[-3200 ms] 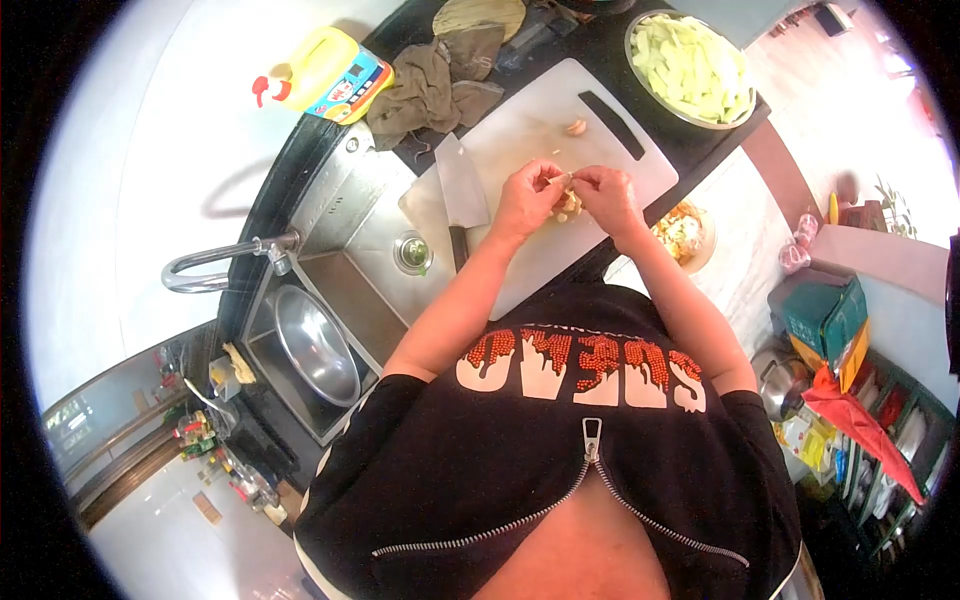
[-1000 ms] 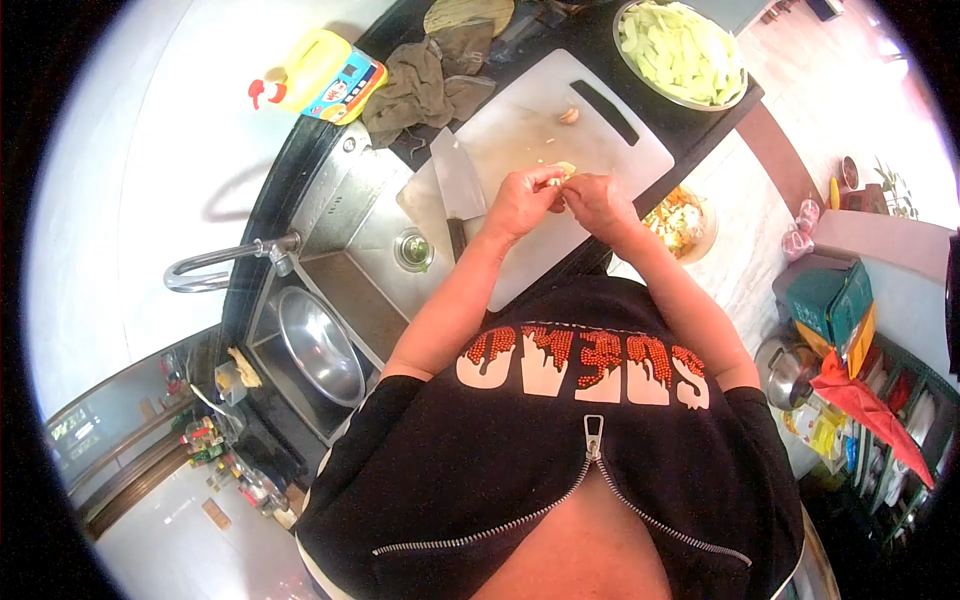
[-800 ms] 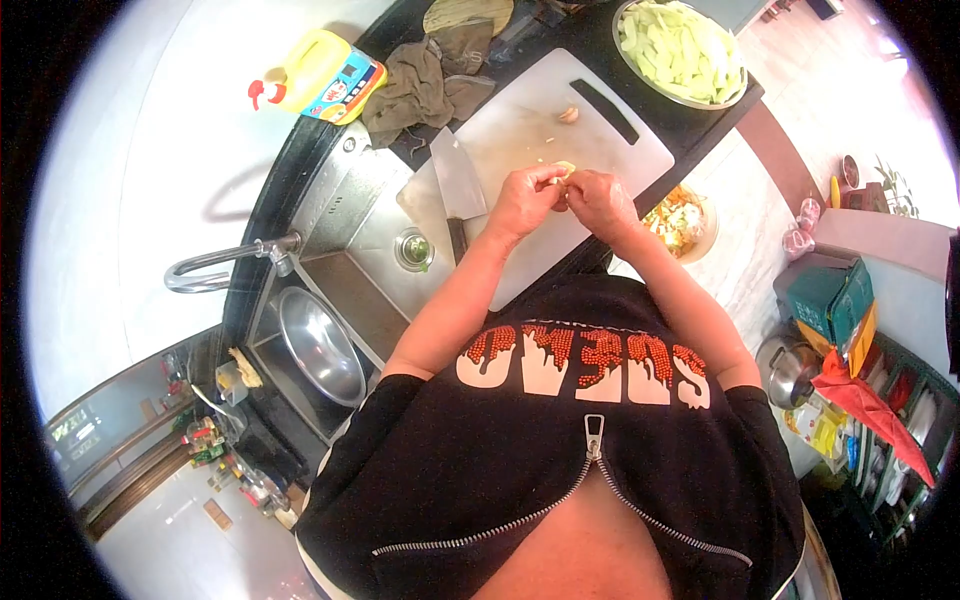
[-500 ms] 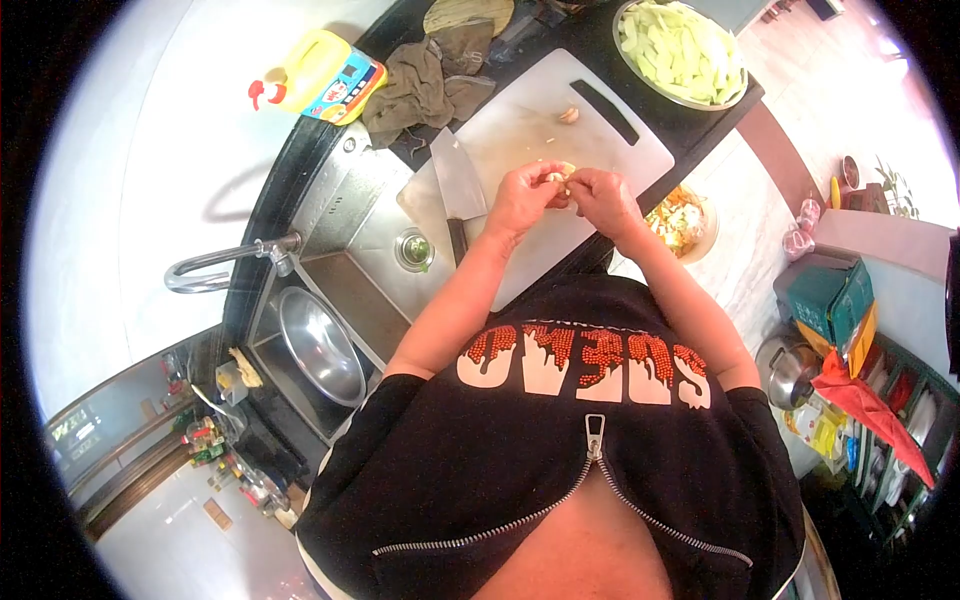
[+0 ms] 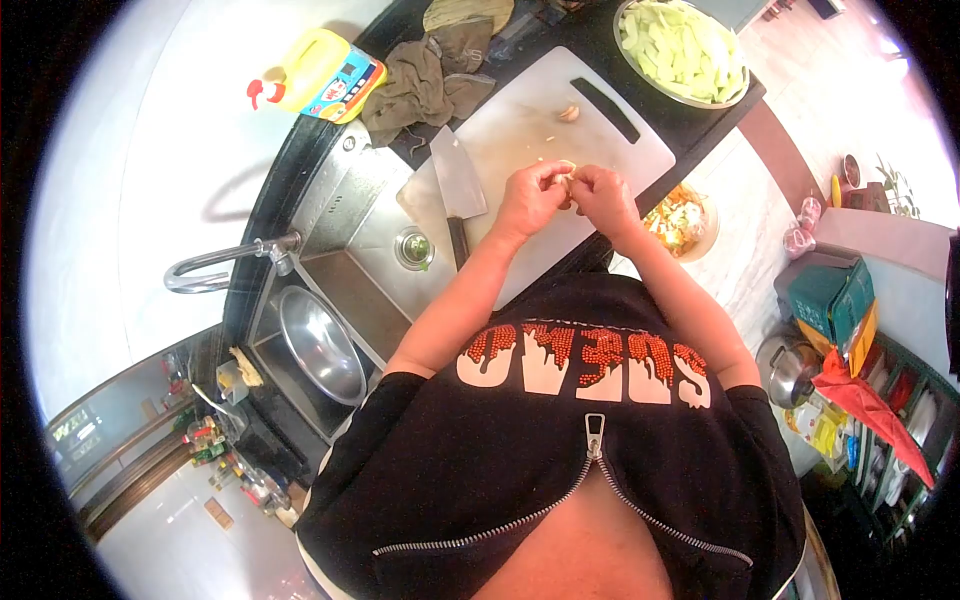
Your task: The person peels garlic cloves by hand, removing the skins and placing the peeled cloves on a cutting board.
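My left hand [image 5: 533, 199] and my right hand [image 5: 606, 203] meet over the white cutting board [image 5: 530, 110], fingertips pinched together. Between them they hold a small pale garlic clove [image 5: 568, 178], mostly covered by the fingers. Farther up the board lies another garlic clove [image 5: 570, 113], with small pale bits scattered nearby. A cleaver [image 5: 458, 178] rests on the board's left side, to the left of my left hand, its dark handle pointing towards me.
Left of the board is a steel sink [image 5: 375, 225] with a faucet [image 5: 230, 262] and a metal bowl [image 5: 320, 345]. A brown cloth [image 5: 410, 90] and a yellow jug [image 5: 325, 75] stand behind. A bowl of cut green vegetable [image 5: 685, 50] sits at upper right; a food-scrap bin [image 5: 685, 222] is below.
My hands stay together over the board, with the fingers shifting slightly around the garlic clove and the left hand moving a little to the right.
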Action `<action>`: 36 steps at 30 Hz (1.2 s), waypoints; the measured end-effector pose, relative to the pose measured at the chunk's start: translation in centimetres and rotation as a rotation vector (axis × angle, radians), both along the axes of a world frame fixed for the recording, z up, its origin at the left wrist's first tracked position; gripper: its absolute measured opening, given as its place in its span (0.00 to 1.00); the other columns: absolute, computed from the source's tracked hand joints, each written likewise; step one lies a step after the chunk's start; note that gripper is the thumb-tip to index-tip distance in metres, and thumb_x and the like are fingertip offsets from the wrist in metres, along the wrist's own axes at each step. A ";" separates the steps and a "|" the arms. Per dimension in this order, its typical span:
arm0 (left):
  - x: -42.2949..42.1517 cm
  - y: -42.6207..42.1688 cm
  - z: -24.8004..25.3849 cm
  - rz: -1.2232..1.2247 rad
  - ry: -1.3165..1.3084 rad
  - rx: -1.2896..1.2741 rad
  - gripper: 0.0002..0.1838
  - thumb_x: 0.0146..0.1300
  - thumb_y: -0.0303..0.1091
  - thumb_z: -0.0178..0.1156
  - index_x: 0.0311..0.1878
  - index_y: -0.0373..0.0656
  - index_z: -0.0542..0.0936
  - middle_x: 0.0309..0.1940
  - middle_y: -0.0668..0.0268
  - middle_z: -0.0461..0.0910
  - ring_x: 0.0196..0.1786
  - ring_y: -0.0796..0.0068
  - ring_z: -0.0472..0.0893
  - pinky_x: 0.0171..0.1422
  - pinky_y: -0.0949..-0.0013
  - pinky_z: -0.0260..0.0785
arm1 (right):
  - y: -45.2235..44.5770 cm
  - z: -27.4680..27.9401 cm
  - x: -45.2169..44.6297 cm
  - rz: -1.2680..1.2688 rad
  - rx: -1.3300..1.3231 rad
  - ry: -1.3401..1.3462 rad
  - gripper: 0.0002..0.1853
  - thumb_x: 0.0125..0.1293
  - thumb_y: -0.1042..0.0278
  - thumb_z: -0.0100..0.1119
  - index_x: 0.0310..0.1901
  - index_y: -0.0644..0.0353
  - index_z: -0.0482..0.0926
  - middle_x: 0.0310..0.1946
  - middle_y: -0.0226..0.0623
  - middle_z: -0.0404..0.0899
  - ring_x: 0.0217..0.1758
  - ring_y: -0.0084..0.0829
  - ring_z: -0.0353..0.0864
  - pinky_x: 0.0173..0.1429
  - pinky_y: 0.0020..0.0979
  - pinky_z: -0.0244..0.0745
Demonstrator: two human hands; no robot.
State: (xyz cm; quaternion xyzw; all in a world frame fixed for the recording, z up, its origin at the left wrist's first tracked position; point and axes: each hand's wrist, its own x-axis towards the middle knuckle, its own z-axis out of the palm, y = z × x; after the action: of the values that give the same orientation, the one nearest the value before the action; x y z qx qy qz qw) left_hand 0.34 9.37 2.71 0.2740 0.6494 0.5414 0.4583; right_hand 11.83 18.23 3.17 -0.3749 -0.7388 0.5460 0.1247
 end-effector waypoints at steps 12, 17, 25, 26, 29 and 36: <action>-0.7 -0.6 0.3 0.030 -0.431 0.032 0.15 0.62 0.32 0.58 0.50 0.37 0.75 0.40 0.65 0.79 0.38 0.76 0.79 0.42 0.74 0.74 | 0.4 0.1 0.1 -0.070 -0.351 0.045 0.11 0.62 0.67 0.54 0.31 0.68 0.77 0.20 0.32 0.76 0.20 0.20 0.73 0.25 0.23 0.69; -1.2 -0.6 -0.4 0.016 -0.384 -0.054 0.14 0.61 0.32 0.59 0.48 0.38 0.75 0.37 0.65 0.79 0.36 0.76 0.79 0.40 0.74 0.74 | 0.3 0.4 0.2 -0.019 -0.265 0.013 0.11 0.62 0.67 0.54 0.30 0.68 0.77 0.20 0.32 0.75 0.20 0.20 0.73 0.25 0.24 0.69; -1.1 -1.1 -1.3 0.116 -0.567 -0.055 0.10 0.59 0.30 0.60 0.43 0.38 0.75 0.35 0.66 0.79 0.33 0.77 0.79 0.38 0.74 0.73 | 0.5 -0.8 0.4 -0.094 -0.529 0.123 0.11 0.61 0.66 0.56 0.33 0.68 0.77 0.20 0.32 0.75 0.19 0.20 0.72 0.23 0.23 0.68; -1.0 -1.0 -1.2 0.128 -0.538 -0.063 0.10 0.59 0.30 0.61 0.43 0.38 0.75 0.35 0.66 0.79 0.33 0.77 0.79 0.38 0.74 0.73 | 0.4 -1.0 0.5 -0.088 -0.531 0.117 0.11 0.61 0.66 0.56 0.34 0.68 0.77 0.21 0.32 0.75 0.19 0.20 0.72 0.24 0.23 0.69; -0.8 -0.8 -0.5 0.140 -0.434 -0.069 0.11 0.58 0.29 0.61 0.43 0.38 0.75 0.34 0.65 0.79 0.33 0.77 0.79 0.36 0.74 0.73 | 0.3 -1.0 0.5 -0.058 -0.508 0.086 0.12 0.60 0.66 0.57 0.35 0.69 0.78 0.21 0.31 0.76 0.20 0.19 0.73 0.25 0.22 0.69; -0.1 -0.2 0.3 0.174 -0.250 -0.093 0.12 0.56 0.28 0.62 0.43 0.36 0.75 0.31 0.63 0.79 0.29 0.77 0.78 0.32 0.74 0.73 | 0.1 0.1 0.2 -0.013 -0.349 0.016 0.08 0.59 0.68 0.56 0.31 0.66 0.79 0.19 0.31 0.76 0.19 0.20 0.73 0.24 0.24 0.70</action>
State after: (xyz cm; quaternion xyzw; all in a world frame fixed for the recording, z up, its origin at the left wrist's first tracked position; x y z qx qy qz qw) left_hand 0.27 9.19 3.03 0.1255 0.6331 0.5782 0.4992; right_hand 12.06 18.34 3.26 -0.3912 -0.6294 0.6681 0.0670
